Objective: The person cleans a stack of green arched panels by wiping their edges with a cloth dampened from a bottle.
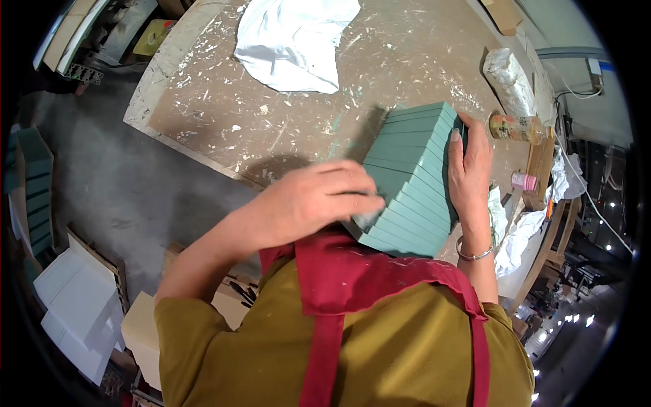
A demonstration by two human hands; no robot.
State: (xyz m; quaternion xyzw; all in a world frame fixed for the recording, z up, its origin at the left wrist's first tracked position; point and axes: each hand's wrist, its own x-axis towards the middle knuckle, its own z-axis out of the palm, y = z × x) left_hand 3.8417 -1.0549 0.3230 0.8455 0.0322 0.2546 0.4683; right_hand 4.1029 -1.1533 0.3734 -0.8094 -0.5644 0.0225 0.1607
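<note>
A green wooden piece with overlapping slats, like a small slatted roof or box (413,163), stands tilted at the near edge of the worktable, close against my apron. My right hand (469,166) is wrapped along its right side, steadying it, with a bangle on the wrist. At its lower left, my left hand (332,197) is closed with curled fingers over the slatted face. Something pale grey and soft-looking, perhaps a pad or wad of cloth (368,218), shows beneath those fingers, mostly hidden and blurred.
A white cloth (295,44) lies on the paint-spattered table (224,115). Along the right edge are a wrapped white bundle (508,81), a bottle lying on its side (519,127), a small pink bottle (523,181) and crumpled cloths (521,241). White panels (78,298) stand lower left.
</note>
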